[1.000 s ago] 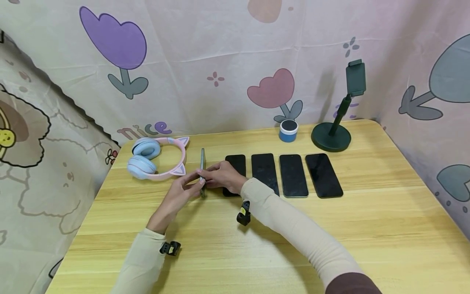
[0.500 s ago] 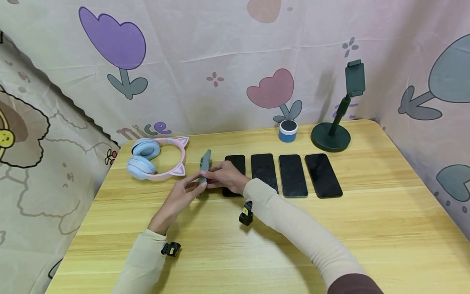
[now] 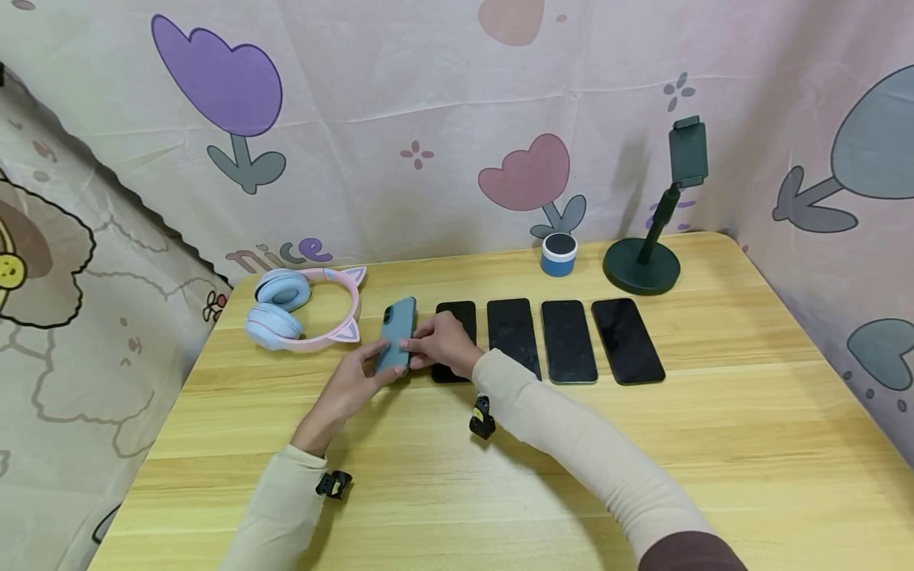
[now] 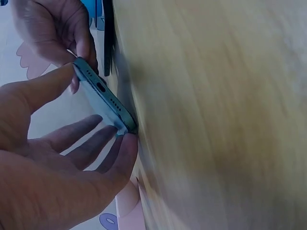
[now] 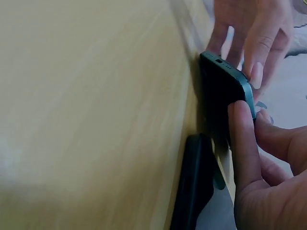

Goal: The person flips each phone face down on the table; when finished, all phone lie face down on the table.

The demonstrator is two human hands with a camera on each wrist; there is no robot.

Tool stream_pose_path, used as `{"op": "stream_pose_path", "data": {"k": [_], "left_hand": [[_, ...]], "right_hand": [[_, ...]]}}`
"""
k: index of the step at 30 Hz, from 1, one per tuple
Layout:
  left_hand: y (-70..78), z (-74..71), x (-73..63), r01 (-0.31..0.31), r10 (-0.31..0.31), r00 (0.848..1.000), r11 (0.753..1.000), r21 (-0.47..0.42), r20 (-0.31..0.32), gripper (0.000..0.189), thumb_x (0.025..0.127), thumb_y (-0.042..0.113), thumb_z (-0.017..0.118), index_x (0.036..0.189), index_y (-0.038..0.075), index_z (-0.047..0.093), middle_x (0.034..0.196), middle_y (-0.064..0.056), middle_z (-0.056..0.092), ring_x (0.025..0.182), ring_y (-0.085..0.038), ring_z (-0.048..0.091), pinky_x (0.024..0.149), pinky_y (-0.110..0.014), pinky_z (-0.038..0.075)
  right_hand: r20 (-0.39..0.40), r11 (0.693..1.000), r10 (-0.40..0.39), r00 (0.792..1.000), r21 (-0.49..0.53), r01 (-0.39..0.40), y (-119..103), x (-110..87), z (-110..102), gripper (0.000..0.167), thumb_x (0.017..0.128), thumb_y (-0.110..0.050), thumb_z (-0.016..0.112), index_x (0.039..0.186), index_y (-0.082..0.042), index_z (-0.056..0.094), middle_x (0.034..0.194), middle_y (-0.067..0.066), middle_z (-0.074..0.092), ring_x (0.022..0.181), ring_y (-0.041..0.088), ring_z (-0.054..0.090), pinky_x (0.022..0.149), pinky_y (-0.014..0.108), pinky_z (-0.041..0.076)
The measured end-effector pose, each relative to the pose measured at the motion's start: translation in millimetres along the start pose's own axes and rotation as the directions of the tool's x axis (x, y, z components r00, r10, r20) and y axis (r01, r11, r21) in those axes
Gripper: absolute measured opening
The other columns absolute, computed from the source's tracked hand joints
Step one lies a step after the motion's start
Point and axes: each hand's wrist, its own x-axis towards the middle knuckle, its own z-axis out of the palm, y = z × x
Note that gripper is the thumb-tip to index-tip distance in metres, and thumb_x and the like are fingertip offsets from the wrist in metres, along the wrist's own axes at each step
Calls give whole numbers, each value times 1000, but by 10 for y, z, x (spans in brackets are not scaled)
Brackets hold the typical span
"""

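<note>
A smartphone (image 3: 396,329) with a blue-green back and a camera bump at its top left is tilted, back upward. Its left edge is low by the table and its right edge raised. My left hand (image 3: 347,386) holds its near end, thumb at the raised near corner and fingers along the low edge, as the left wrist view shows its charging port (image 4: 101,87). My right hand (image 3: 446,342) pinches the raised right edge between thumb and finger. In the right wrist view the dark screen side (image 5: 218,93) faces down toward the table.
Right of it lie several dark phones in a row, among them a black phone (image 3: 569,341) and the rightmost phone (image 3: 628,341). Cat-ear headphones (image 3: 274,323) sit at the left. A blue-white jar (image 3: 558,255) and a green phone stand (image 3: 643,266) are at the back.
The phone has tipped from upright on its long edge toward the right and then lower, so its blue-green back now shows. Both hands have kept hold of it and moved little.
</note>
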Motion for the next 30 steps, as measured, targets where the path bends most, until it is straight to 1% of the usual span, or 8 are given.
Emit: {"op": "stream_pose_path", "data": {"k": [5, 10, 13, 17, 21, 25, 27, 30], "left_hand": [[-12, 9, 16, -11, 12, 1000, 999, 51, -9, 68, 97, 17, 70, 152, -7, 38, 157, -27, 34, 147, -41, 28, 117, -55, 27], [-13, 9, 19, -4, 5, 1000, 995, 102, -11, 71, 98, 17, 69, 154, -7, 33, 160, -27, 29, 149, -40, 24, 119, -54, 24], [-11, 7, 14, 5, -4, 1000, 994, 113, -13, 71, 99, 16, 69, 155, -7, 31, 161, -25, 27, 149, -40, 23, 119, -53, 24], [-6, 5, 7, 10, -9, 1000, 995, 99, -14, 71, 99, 15, 68, 155, -8, 30, 161, -26, 26, 149, -40, 23, 119, -53, 24], [-3, -2, 5, 21, -20, 1000, 997, 78, -10, 70, 99, 14, 67, 155, -8, 30, 161, -26, 26, 149, -40, 23, 118, -52, 25], [-18, -23, 6, 20, -19, 1000, 997, 81, -18, 69, 100, 14, 66, 154, -8, 31, 159, -28, 30, 147, -40, 29, 116, -52, 31], [-32, -36, 3, 15, -14, 1000, 996, 83, -22, 69, 100, 15, 66, 154, -8, 31, 157, -29, 32, 145, -40, 32, 114, -52, 34], [-35, -54, -11, 8, -6, 1000, 996, 90, -30, 68, 100, 16, 66, 154, -7, 32, 156, -28, 35, 144, -40, 34, 114, -53, 33]], "right_hand": [[-41, 990, -39, 998, -135, 34, 42, 2, 6, 10, 91, -5, 76, 91, 4, 78, 77, 15, 73, 63, 22, 73, 65, 35, 61], [-43, 968, -74, 996, -245, 61, 54, -11, 17, 11, 90, -8, 77, 86, 2, 78, 74, 13, 73, 65, 24, 73, 63, 33, 60], [-40, 941, -104, 994, -327, 85, 36, -22, 27, 12, 90, -9, 78, 86, 2, 79, 72, 12, 73, 65, 23, 73, 61, 30, 59], [-45, 890, -128, 991, -446, 94, 14, -26, 44, 13, 89, -13, 80, 85, 0, 79, 69, 9, 73, 64, 20, 73, 58, 25, 56], [-44, 851, -133, 990, -518, 92, -7, -33, 54, 16, 89, -15, 80, 78, -2, 79, 66, 8, 72, 62, 18, 72, 53, 23, 52], [-32, 827, -138, 990, -553, 98, -26, -36, 51, 24, 89, -15, 80, 70, -1, 77, 63, 6, 71, 59, 17, 71, 47, 20, 43], [-21, 819, -145, 989, -564, 108, -32, -42, 46, 25, 89, -14, 80, 69, -1, 76, 62, 6, 71, 58, 18, 70, 47, 20, 40], [10, 808, -157, 988, -573, 134, -44, -57, 34, 39, 90, -13, 79, 56, -4, 63, 62, 9, 71, 56, 21, 69, 46, 21, 32]]}}
